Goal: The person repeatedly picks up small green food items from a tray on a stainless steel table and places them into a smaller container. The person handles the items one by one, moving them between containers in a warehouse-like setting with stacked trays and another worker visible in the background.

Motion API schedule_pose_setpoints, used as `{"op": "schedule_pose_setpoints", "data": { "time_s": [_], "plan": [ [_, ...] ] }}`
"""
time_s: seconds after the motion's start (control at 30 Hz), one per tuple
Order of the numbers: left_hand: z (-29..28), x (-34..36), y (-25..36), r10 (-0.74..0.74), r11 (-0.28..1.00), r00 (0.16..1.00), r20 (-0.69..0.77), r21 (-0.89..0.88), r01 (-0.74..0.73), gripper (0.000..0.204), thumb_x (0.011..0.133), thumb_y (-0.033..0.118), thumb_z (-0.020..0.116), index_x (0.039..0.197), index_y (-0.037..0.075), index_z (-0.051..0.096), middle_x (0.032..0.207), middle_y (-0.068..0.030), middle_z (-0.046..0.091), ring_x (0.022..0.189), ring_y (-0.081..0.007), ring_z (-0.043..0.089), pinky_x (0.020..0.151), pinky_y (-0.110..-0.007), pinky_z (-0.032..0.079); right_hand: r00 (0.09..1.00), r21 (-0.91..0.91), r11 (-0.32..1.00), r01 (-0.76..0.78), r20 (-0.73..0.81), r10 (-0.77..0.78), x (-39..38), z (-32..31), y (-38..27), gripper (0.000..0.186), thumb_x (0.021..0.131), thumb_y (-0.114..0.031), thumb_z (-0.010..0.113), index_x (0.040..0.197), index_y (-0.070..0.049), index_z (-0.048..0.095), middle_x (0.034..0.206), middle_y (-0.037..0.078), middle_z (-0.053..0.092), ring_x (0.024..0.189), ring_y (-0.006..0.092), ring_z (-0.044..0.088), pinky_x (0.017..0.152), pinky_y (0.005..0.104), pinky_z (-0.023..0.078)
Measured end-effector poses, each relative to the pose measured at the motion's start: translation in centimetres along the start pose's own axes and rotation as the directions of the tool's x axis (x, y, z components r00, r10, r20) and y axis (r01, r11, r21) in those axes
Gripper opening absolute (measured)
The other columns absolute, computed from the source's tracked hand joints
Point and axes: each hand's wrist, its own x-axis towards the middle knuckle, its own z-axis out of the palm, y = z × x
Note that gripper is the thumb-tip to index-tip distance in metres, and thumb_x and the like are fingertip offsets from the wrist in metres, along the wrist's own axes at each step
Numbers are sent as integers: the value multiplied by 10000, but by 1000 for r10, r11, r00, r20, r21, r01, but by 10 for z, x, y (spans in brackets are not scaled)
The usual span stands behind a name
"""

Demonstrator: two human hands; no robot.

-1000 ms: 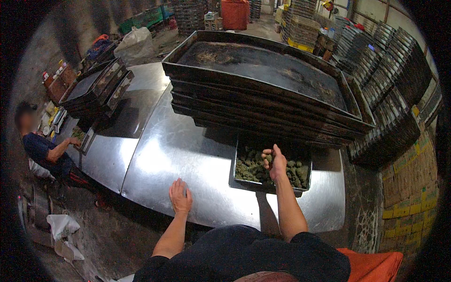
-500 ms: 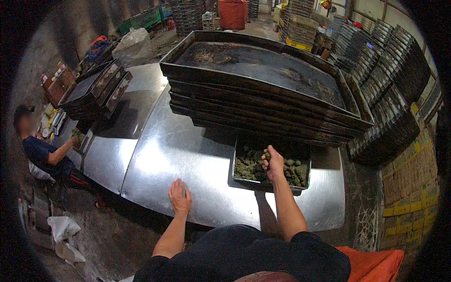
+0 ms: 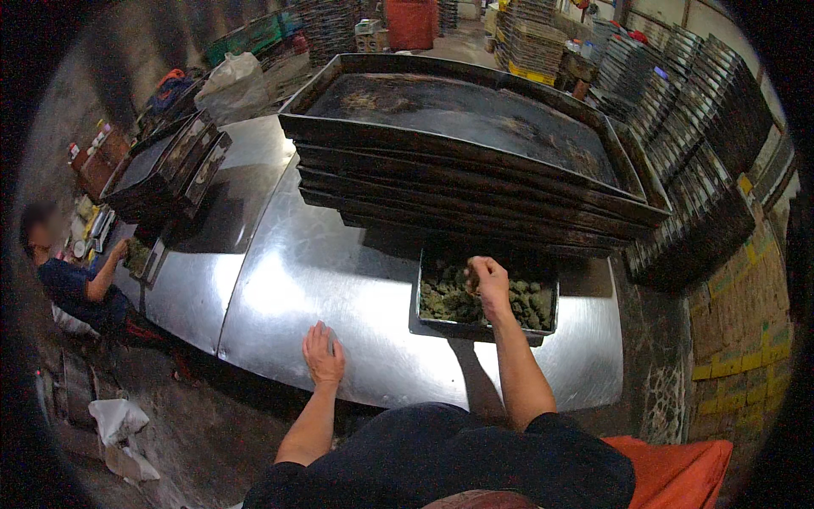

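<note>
My left hand [image 3: 323, 354] lies flat on the shiny metal table [image 3: 280, 280], fingers stretched out and nothing held. Over a dark rectangular tray [image 3: 419, 293], my right hand [image 3: 492, 287] is closed with its fingers curled downward. A dark greenish lump shows partly at its fingertips, slightly blurred. Beneath and around that hand, the tray holds many rough, moist-looking greenish lumps [image 3: 448, 299]; the far part of the tray lies in shadow.
A tall stack of large dark metal trays [image 3: 458, 127] stands just beyond the lump tray. Smaller trays [image 3: 161, 165] are piled at the left, near a person [image 3: 72, 284] working at the table. More stacked trays [image 3: 699, 187] line the right side. An orange cloth [image 3: 670, 471] lies beside me.
My right hand has lifted slightly and turned, its fingers now pointing more downward over the tray. My left hand stays on the table. The person at left has drawn a hand slightly back.
</note>
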Motion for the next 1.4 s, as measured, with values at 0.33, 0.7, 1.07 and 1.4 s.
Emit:
{"op": "schedule_pose_setpoints", "data": {
  "time_s": [0.33,0.7,1.07,1.4],
  "plan": [
    [5,-1,-3,-9,1000,1000,10,1,9,411,904,197,570,1270,17,619,1491,-134,477,1417,-316,376,1203,-494,203,944,215,920,-327,31,328,-5,-18,-15,623,1000,-609,434,624,-119,511,524,1,469,407,110,369,393,287,259],
    [1,0,1,7,1000,1000,-4,9,-7,378,916,180,571,1252,13,620,1476,-148,490,1407,-327,391,1194,-500,224,961,384,883,-270,163,222,4,-30,-3,246,1001,-219,604,1152,-25,605,837,72,663,645,151,620,554,284,532],
    [-1,-2,3,5,1000,1000,-17,10,-5,385,904,161,594,1263,25,624,1472,-135,496,1407,-318,393,1191,-489,234,948,282,912,-298,199,248,-8,-14,-15,265,984,-240,633,1140,-26,615,853,74,641,644,146,640,541,294,546],
    [0,1,7,16,1000,1000,-19,12,-16,373,910,159,592,1258,29,629,1464,-130,506,1400,-318,403,1188,-494,243,979,102,974,-204,18,203,-7,-11,-5,621,977,-559,529,590,-74,560,450,24,408,354,144,370,366,300,277]
  ]
}}
